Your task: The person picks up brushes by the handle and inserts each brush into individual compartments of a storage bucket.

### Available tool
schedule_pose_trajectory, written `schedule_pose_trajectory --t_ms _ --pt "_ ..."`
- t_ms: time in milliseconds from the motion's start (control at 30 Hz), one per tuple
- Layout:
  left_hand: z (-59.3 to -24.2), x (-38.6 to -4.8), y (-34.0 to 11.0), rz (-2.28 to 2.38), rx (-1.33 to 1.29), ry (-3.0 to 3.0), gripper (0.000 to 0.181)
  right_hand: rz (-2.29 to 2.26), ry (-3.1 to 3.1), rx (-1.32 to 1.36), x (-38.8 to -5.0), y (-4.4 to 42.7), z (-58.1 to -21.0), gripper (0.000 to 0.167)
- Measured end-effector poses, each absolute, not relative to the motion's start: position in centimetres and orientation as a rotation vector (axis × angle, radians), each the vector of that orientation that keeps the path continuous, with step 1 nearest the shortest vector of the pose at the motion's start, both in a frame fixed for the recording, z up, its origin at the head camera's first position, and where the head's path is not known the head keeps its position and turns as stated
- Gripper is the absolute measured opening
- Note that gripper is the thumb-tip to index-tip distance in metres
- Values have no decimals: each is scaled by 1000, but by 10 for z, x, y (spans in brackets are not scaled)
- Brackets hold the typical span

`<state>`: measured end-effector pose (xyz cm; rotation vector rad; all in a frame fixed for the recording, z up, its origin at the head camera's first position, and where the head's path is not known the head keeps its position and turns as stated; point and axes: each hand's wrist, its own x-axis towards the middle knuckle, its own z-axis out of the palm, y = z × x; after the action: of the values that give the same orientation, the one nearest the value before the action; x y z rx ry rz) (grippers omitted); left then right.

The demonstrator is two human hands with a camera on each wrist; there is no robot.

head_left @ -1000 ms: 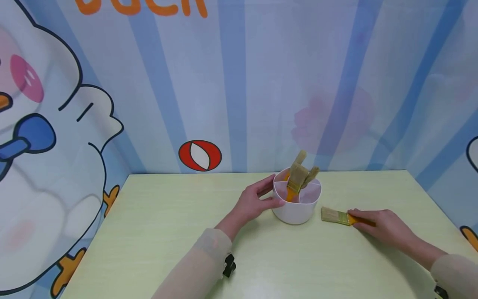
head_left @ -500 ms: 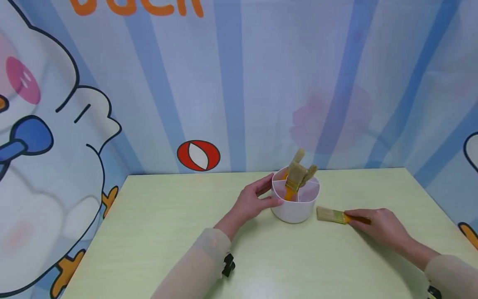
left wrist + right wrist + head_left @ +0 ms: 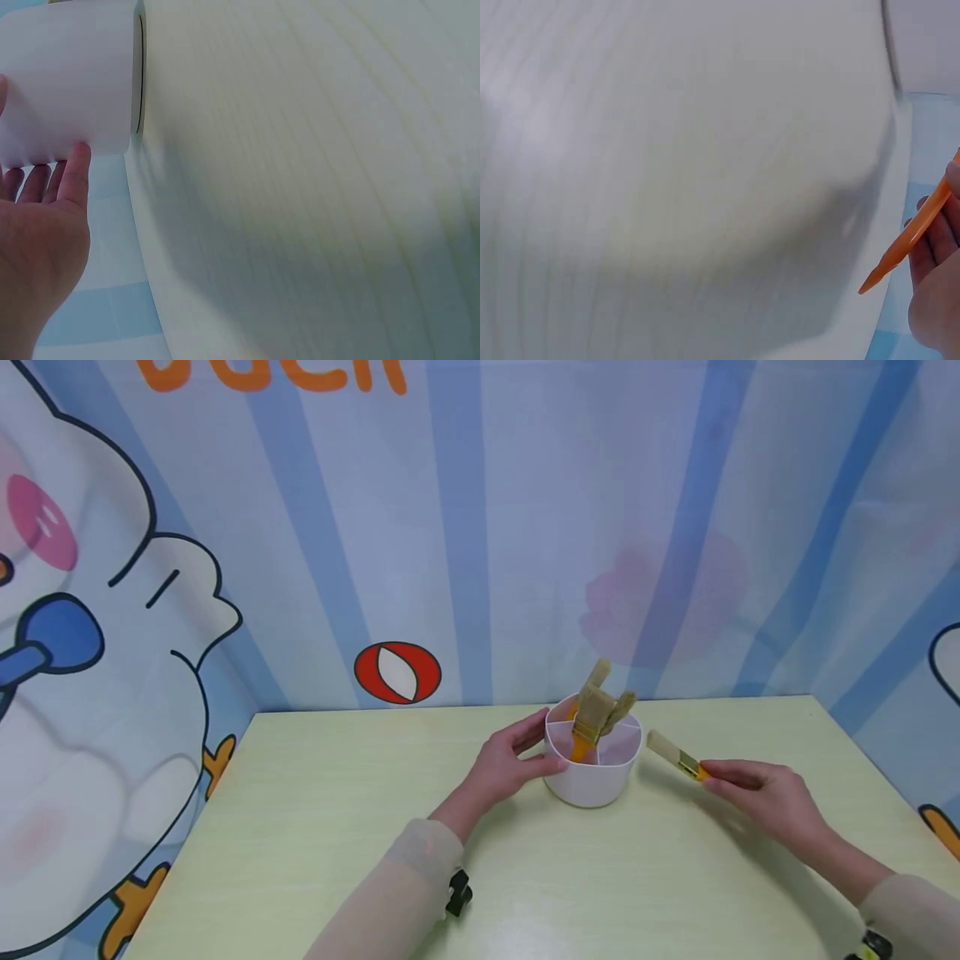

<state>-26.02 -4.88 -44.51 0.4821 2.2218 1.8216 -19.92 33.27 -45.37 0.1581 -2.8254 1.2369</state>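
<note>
A white round holder [image 3: 588, 787] with inner dividers stands upright near the back of the table. My left hand [image 3: 510, 764] holds its left side, thumb at the front and fingers behind; in the left wrist view those fingertips touch the holder's wall [image 3: 67, 75]. Several paintbrushes [image 3: 596, 708] lean in the holder, bristles up. To the right, my right hand [image 3: 772, 802] pinches another paintbrush [image 3: 675, 755] by its orange handle, raised off the table, bristles pointing up and left, close to the holder's rim but apart. The right wrist view shows the handle's tapered end [image 3: 900, 251].
A pale yellow table [image 3: 360, 777] carries everything. Right behind its back edge hangs a striped blue backdrop [image 3: 525, 527] with cartoon prints, which also covers the sides.
My right hand has lifted the paintbrush off the table, its bristles tipping upward, after a small shift left. The left hand keeps its hold on the holder.
</note>
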Motion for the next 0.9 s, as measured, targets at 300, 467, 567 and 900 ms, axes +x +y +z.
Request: schedule_pose_trajectory --t_ms 300,467,567,900 --pt "-446 -261 -48 1819 474 2222 81 1539 -2688 20 -201 312 -434 55" --pt "-447 -261 -47 1828 492 2216 79 1669 -2610 51 -197 299 -425 50" --pt "-446 -260 -47 1831 494 2211 79 1697 -2609 61 -194 293 -422 49" --pt "-447 -260 -48 1856 498 2196 78 1651 -2671 102 -191 276 -409 51"
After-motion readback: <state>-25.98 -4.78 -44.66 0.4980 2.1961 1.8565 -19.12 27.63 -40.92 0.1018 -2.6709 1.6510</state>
